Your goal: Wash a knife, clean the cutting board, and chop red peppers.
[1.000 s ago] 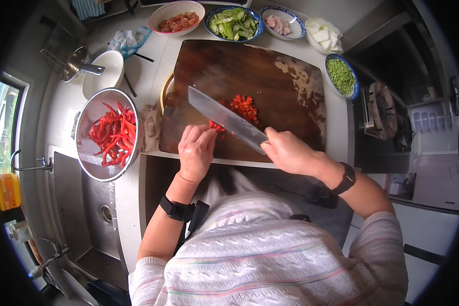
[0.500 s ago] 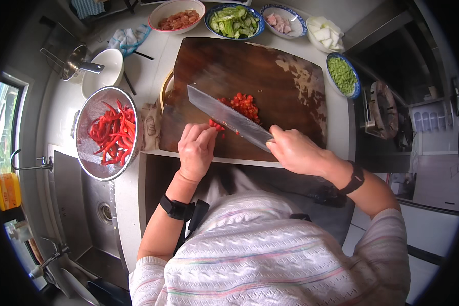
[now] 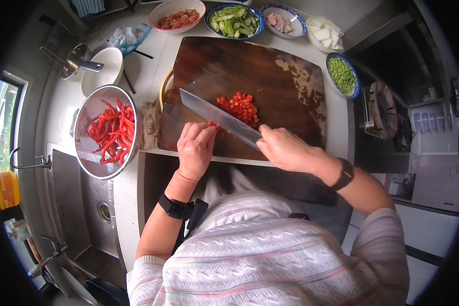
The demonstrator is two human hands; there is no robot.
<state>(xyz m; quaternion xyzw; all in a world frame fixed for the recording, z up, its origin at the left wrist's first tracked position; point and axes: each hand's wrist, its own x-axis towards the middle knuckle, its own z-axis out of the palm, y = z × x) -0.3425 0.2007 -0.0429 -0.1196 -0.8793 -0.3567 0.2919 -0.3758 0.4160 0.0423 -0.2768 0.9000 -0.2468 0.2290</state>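
Note:
My right hand [image 3: 285, 148] is wrapped round the handle of a broad cleaver [image 3: 219, 118], whose blade slants toward the far left over a dark wooden cutting board [image 3: 219, 61]. Close to the blade's near side, my left hand [image 3: 196, 148] is closed with curled fingers on a red chili pepper [image 3: 212, 125], of which only the cut end shows. Just beyond the blade lies a heap of chopped red chili [image 3: 239, 107]. Whole red chilies [image 3: 115, 131] fill a mesh strainer basket [image 3: 105, 176] left of the board.
Along the far edge stand bowls of meat pieces [image 3: 179, 20], sliced green vegetable [image 3: 234, 22], pale pink pieces [image 3: 279, 22] and white slices [image 3: 325, 34]. A bowl of chopped greens [image 3: 341, 76] is at right. Left are an empty white bowl [image 3: 104, 76], a cloth [image 3: 129, 39] and a sink [image 3: 76, 204].
The cleaver and my right hand have shifted a little to the left, bringing the blade closer to my left fingers. My left hand has hardly moved.

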